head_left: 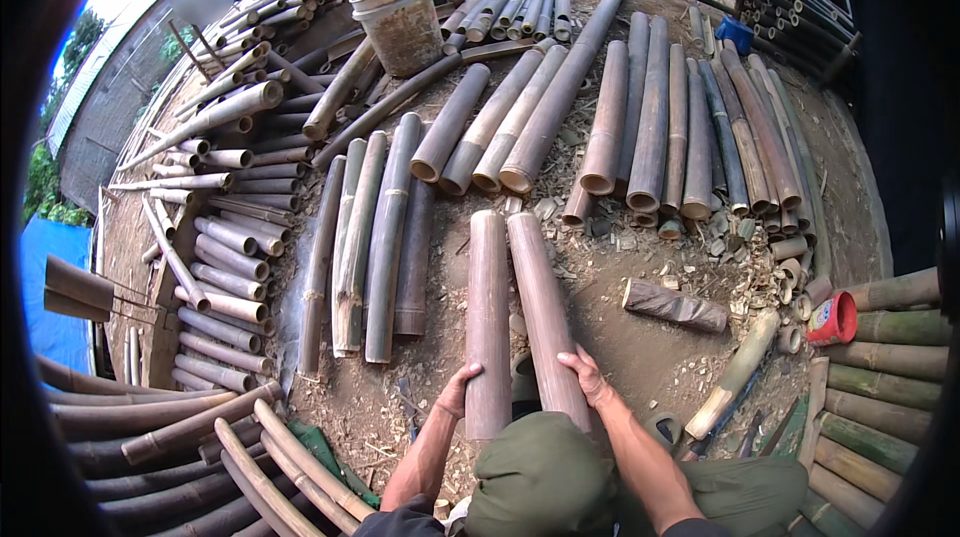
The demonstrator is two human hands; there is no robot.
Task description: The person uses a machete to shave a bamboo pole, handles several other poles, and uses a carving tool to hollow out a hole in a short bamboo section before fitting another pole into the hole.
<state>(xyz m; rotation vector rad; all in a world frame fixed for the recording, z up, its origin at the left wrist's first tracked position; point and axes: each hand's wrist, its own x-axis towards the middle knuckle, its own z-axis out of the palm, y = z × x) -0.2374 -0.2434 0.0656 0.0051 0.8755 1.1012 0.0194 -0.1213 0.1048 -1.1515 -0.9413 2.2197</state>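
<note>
Two thick brown bamboo tubes stretch side by side away from me over my lap. My left hand (458,389) grips the outer side of the left bamboo tube (488,317) near its lower end. Around the outer side of the right bamboo tube (546,312) my right hand (585,377) is closed. The tubes lie apart at their near ends and come closer together at the far ends. The undersides of both tubes, and some of my fingers, are hidden. My green-clad knee (540,482) covers their near ends.
Bamboo poles (385,237) lie ahead on the ground, with more poles (645,127) farther right. Stacked bamboo (235,247) fills the left side. A dirty white bucket (398,27) stands behind. At right are a short dark log (675,305), a red container (834,320) and split green bamboo (885,382).
</note>
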